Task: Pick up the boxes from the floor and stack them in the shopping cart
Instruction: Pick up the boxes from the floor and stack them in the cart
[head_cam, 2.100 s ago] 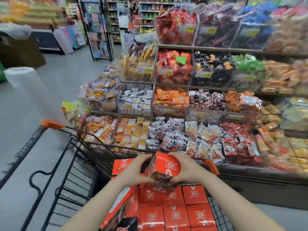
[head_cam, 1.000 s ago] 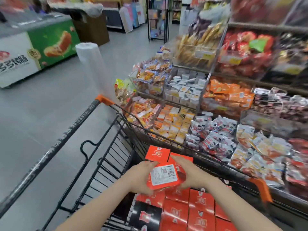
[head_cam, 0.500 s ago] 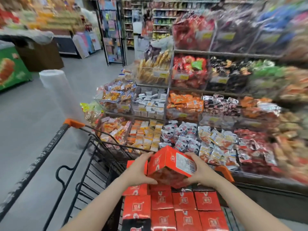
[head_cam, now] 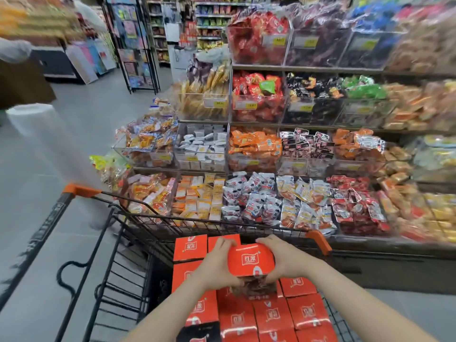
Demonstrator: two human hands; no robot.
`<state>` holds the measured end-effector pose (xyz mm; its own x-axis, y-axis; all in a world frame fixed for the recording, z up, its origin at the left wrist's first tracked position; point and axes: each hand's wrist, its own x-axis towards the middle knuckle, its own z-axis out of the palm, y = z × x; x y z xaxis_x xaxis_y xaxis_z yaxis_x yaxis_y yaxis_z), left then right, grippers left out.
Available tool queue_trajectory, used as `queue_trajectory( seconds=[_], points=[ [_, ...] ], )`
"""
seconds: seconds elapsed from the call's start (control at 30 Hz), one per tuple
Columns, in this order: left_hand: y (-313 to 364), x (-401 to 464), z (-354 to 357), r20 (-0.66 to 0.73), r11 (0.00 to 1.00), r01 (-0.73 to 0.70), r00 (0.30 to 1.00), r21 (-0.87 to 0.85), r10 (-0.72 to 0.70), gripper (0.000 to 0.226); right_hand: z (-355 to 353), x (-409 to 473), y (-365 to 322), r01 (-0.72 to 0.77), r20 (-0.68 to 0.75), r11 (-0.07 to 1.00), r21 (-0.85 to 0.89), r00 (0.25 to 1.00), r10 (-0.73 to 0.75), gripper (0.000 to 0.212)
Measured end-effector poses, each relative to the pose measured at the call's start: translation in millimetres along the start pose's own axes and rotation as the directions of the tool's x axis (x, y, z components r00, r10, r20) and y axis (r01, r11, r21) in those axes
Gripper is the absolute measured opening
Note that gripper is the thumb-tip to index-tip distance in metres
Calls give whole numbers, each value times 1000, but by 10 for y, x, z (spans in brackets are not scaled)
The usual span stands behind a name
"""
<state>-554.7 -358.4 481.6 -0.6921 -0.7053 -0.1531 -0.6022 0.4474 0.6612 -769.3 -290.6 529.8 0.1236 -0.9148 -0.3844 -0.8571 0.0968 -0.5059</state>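
Observation:
An orange-red box with a white logo is held between both my hands over the shopping cart. My left hand grips its left side and my right hand grips its right side and far edge. Below it, several matching orange boxes lie packed in rows in the cart basket, with two more at the far end. The held box hangs just above the stacked layer, its underside hidden.
The black wire cart has orange corner caps and its folded child-seat flap on the left. Tiered snack bins stand directly beyond the cart. A plastic bag roll stands to the left, beside grey floor.
The box turned in my hands from label side up to logo side up. It has come down lower over the stacked boxes near the cart's far end. The view swung right.

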Motion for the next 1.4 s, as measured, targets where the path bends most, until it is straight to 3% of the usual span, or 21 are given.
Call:
queue_trajectory(
  seconds=[0.23,0.37,0.5,0.57,0.7,0.87,0.97,1.07,1.23,1.4],
  points=[
    [-556,-160,18,73,985,170,983,27,-171,114,465,252,247,-41,2,999,27,999,41,99],
    [-1058,-401,134,96,936,302,942,182,-322,81,756,527,306,1,-29,999,35,1000,0,97],
    [-1249,-540,242,127,924,299,934,237,-334,95,1063,824,372,90,-47,996,15,995,-89,95],
    [-1281,-578,289,107,924,295,939,241,-328,94,1165,886,387,120,-121,979,-166,983,-141,95],
    [-1266,-624,350,103,917,270,945,295,-311,89,1346,914,404,110,-110,903,-416,979,-170,105],
    [-1235,-581,319,113,906,269,941,326,-320,88,1356,851,391,81,-57,897,-435,992,-117,108],
    [-1209,-480,215,141,890,259,933,376,-331,75,1226,806,309,95,-58,907,-410,990,-129,88],
    [-1091,-325,28,120,878,204,952,433,-281,69,1048,726,227,58,-76,926,-374,993,-93,75],
    [-669,69,-264,9,891,50,998,451,-60,76,642,403,229,-71,-265,929,-363,964,-30,69],
    [69,485,-273,42,839,-193,979,509,200,76,287,-380,447,-249,-526,903,-350,850,31,69]
  ],
)
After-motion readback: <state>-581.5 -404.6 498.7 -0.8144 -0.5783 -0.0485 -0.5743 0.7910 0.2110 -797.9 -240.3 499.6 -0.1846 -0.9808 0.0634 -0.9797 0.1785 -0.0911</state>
